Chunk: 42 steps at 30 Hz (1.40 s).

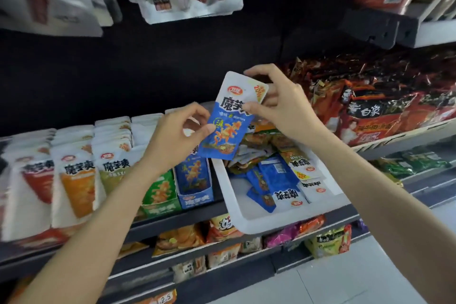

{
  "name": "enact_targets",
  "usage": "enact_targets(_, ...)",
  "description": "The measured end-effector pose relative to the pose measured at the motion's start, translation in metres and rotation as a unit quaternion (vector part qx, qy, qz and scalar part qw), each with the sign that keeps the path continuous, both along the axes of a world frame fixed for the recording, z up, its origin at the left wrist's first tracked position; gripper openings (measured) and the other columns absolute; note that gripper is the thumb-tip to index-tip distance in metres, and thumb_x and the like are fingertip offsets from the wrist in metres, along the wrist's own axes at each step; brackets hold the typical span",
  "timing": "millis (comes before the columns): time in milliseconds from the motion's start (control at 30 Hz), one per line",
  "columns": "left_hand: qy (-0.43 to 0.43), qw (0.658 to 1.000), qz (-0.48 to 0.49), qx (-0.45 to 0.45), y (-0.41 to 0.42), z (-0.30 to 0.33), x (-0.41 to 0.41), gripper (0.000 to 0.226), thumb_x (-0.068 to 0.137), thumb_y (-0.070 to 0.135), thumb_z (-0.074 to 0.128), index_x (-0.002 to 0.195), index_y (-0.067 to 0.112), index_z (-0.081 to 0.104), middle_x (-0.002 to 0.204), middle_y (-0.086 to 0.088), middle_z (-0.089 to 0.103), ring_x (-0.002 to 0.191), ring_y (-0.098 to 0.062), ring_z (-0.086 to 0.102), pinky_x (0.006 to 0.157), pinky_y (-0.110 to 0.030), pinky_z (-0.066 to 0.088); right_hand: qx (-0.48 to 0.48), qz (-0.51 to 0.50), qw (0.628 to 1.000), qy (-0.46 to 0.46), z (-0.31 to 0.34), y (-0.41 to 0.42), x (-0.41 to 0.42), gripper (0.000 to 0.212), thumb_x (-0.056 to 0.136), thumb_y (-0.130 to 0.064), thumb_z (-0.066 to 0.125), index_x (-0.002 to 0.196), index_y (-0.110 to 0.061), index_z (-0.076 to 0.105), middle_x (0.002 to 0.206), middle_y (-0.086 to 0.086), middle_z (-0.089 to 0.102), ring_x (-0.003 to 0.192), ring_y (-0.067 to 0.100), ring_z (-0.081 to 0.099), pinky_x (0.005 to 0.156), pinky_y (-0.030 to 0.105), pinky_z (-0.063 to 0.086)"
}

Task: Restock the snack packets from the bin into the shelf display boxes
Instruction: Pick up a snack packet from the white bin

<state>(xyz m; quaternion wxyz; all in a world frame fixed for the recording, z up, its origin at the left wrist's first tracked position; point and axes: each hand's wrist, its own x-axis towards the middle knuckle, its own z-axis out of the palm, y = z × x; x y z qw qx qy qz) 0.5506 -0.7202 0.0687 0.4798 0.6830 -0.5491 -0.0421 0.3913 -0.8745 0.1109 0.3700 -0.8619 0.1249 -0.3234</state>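
Both forearms reach up from below. Left hand [180, 136] pinches the blue-and-white packet [230, 121] at its left edge; right hand [278, 106] pinches its top corner. It tilts upright above the white bin [237, 217] and blue display box [196, 191].

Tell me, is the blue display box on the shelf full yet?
Not full. The blue display box shows open space inside, with few packets in it, and the blue packet is held above it by both hands.
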Motion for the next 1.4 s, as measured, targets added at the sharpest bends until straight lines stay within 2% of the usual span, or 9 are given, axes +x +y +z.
enact_targets(167, -0.036, 0.993, 0.111, -0.014, 0.043, -0.014, 0.021, 0.019, 0.081, 0.016, 0.074, 0.082, 0.029, 0.06, 0.075, 0.025, 0.063, 0.072, 0.008, 0.06, 0.075, -0.009, 0.042, -0.124, 0.038, 0.992, 0.009, -0.012, 0.021, 0.049, 0.029, 0.087, -0.02, 0.068, 0.113, -0.017, 0.055, 0.088, -0.002, 0.069, 0.072, 0.012, 0.068, 0.066, 0.039, 0.057)
enact_targets(300, -0.217, 0.952, 0.209, 0.049, 0.05, -0.031, 0.036, 0.02, 0.075, 0.03, 0.078, 0.088, 0.021, 0.065, 0.074, 0.017, 0.068, 0.08, -0.002, 0.062, 0.106, -0.04, 0.029, -0.208, 0.056, 0.975, 0.05, -0.028, 0.029, 0.072, 0.03, 0.088, -0.021, 0.064, 0.117, -0.019, 0.055, 0.079, 0.003, 0.069, 0.071, 0.013, 0.065, 0.067, 0.035, 0.054)
enact_targets(567, -0.269, 0.929, 0.252, 0.04, 0.041, -0.043, 0.043, 0.028, 0.077, 0.029, 0.077, 0.099, 0.018, 0.066, 0.084, 0.006, 0.071, 0.08, -0.018, 0.066, 0.096, -0.037, 0.036, -0.336, 0.039, 0.914, 0.223, -0.06, 0.034, 0.103, 0.035, 0.09, -0.032, 0.06, 0.121, -0.018, 0.052, 0.096, 0.01, 0.068, 0.091, 0.033, 0.063, 0.077, 0.04, 0.051)
enact_targets(700, -0.264, 0.935, 0.234, 0.04, 0.038, -0.047, 0.037, 0.024, 0.083, 0.024, 0.071, 0.105, 0.017, 0.064, 0.097, 0.002, 0.07, 0.09, -0.022, 0.065, 0.081, -0.035, 0.046, -0.399, 0.033, 0.884, 0.242, -0.072, 0.03, 0.106, 0.039, 0.09, -0.038, 0.06, 0.124, -0.019, 0.058, 0.115, 0.005, 0.061, 0.114, 0.025, 0.048, 0.094, 0.036, 0.038)
enact_targets(867, -0.332, 0.934, 0.107, -0.078, 0.027, -0.047, 0.01, 0.019, 0.089, 0.02, 0.061, 0.105, 0.012, 0.067, 0.097, -0.001, 0.07, 0.09, -0.017, 0.064, 0.074, -0.029, 0.052, -0.265, -0.007, 0.961, 0.073, -0.063, 0.002, 0.048, 0.027, 0.086, -0.025, 0.067, 0.112, -0.017, 0.066, 0.099, 0.002, 0.062, 0.097, 0.017, 0.052, 0.082, 0.028, 0.042)
enact_targets(1000, -0.383, 0.918, -0.06, -0.082, -0.008, -0.038, -0.019, 0.017, 0.089, 0.025, 0.063, 0.102, 0.016, 0.069, 0.094, 0.002, 0.069, 0.091, -0.015, 0.061, 0.079, -0.029, 0.049, -0.246, -0.061, 0.952, 0.171, -0.076, -0.037, -0.024, 0.016, 0.084, -0.017, 0.069, 0.099, -0.019, 0.071, 0.097, 0.001, 0.069, 0.093, 0.023, 0.06, 0.082, 0.031, 0.043)
enact_targets(1167, -0.513, 0.805, -0.29, 0.062, -0.083, -0.044, -0.046, 0.03, 0.079, 0.041, 0.073, 0.1, 0.02, 0.067, 0.095, 0.003, 0.068, 0.092, -0.02, 0.061, 0.08, -0.033, 0.049, -0.366, -0.031, 0.822, 0.435, -0.102, -0.064, -0.072, 0.029, 0.091, -0.038, 0.054, 0.119, -0.034, 0.061, 0.13, -0.008, 0.056, 0.127, 0.018, 0.041, 0.101, 0.034, 0.031)
enact_targets(1300, -0.595, 0.699, -0.314, 0.242, -0.12, -0.061, -0.062, 0.057, 0.073, 0.068, 0.062, 0.112, 0.026, 0.057, 0.112, 0.005, 0.058, 0.105, -0.019, 0.05, 0.079, -0.031, 0.039, -0.304, -0.003, 0.834, 0.46, -0.11, -0.073, -0.084, 0.037, 0.095, -0.034, 0.05, 0.132, -0.029, 0.053, 0.136, -0.004, 0.052, 0.126, 0.017, 0.045, 0.105, 0.035, 0.035)
enact_targets(1400, -0.599, 0.684, -0.321, 0.264, -0.131, -0.067, -0.069, 0.06, 0.073, 0.071, 0.059, 0.111, 0.025, 0.055, 0.112, 0.002, 0.056, 0.103, -0.021, 0.05, 0.075, -0.033, 0.042, -0.26, 0.014, 0.848, 0.462, -0.112, -0.075, -0.086, 0.034, 0.096, -0.027, 0.049, 0.129, -0.024, 0.055, 0.131, 0.0, 0.055, 0.117, 0.022, 0.053, 0.099, 0.039, 0.042)
